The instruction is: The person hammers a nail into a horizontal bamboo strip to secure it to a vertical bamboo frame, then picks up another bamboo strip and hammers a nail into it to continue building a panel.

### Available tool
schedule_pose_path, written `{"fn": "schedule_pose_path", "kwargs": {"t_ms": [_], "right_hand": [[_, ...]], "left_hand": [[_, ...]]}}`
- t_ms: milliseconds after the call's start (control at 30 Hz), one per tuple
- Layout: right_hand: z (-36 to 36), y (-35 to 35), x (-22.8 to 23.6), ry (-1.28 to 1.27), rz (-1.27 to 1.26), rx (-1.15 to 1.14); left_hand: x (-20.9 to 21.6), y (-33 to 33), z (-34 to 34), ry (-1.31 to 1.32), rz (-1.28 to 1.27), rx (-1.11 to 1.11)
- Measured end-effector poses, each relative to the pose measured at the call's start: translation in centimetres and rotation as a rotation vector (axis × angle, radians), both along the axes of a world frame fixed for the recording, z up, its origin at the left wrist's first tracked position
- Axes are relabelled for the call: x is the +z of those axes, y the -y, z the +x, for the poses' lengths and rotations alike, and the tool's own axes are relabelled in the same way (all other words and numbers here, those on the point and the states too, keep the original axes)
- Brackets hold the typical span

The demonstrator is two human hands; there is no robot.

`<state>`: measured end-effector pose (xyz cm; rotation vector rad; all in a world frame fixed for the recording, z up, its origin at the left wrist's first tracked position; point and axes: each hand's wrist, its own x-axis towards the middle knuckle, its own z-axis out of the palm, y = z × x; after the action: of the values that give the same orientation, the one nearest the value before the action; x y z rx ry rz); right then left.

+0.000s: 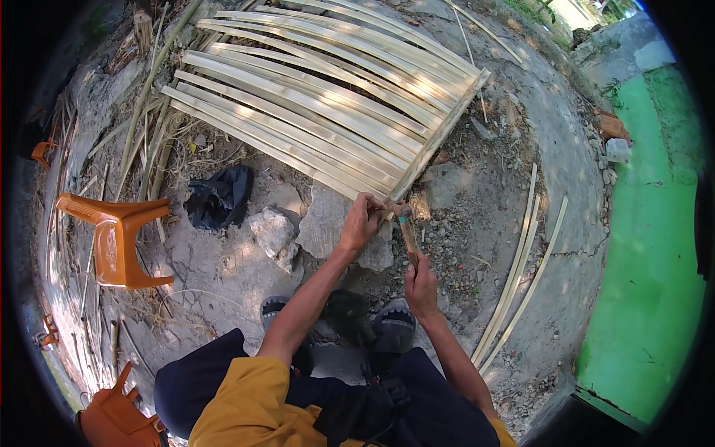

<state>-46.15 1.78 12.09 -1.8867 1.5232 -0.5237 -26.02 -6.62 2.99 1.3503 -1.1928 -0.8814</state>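
Observation:
My right hand point(421, 285) is wrapped round the wooden handle of a hammer point(410, 240). The hammer's head is at the near corner of a panel of pale bamboo slats point(313, 97), with a bit of green-blue on the handle just below it. Close beside the head, my left hand point(361, 222) is closed in a pinch at the same corner. What its fingers hold is too small to make out. The slats lie side by side and meet a crosswise bamboo rail point(441, 134) along the panel's right end.
Flat stones point(328, 223) and a pale rock point(274, 235) lie below the corner. A black plastic bag point(220, 197) and an orange plastic stool point(119, 238) are to the left. Loose bamboo strips point(514, 276) lie on the right, before a green wall point(633, 290).

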Motion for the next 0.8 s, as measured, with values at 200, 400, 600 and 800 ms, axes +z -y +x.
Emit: {"fn": "schedule_pose_path", "kwargs": {"t_ms": [200, 400, 600, 800], "right_hand": [[0.1, -0.3, -0.1, -0.011, -0.088, -0.011], [-0.3, -0.1, -1.2, -0.058, -0.067, 0.029], [0.1, -0.6, -1.3, -0.061, -0.068, -0.002], [0.5, -0.2, -0.6, 0.051, -0.07, -0.011]], "left_hand": [[-0.9, 0.3, -0.2, 0.008, -0.018, 0.018], [-0.8, 0.3, -0.4, 0.069, -0.027, 0.015], [-0.8, 0.3, 0.0, 0.059, -0.06, -0.003], [-0.8, 0.2, 0.1, 0.006, -0.025, -0.015]]}}
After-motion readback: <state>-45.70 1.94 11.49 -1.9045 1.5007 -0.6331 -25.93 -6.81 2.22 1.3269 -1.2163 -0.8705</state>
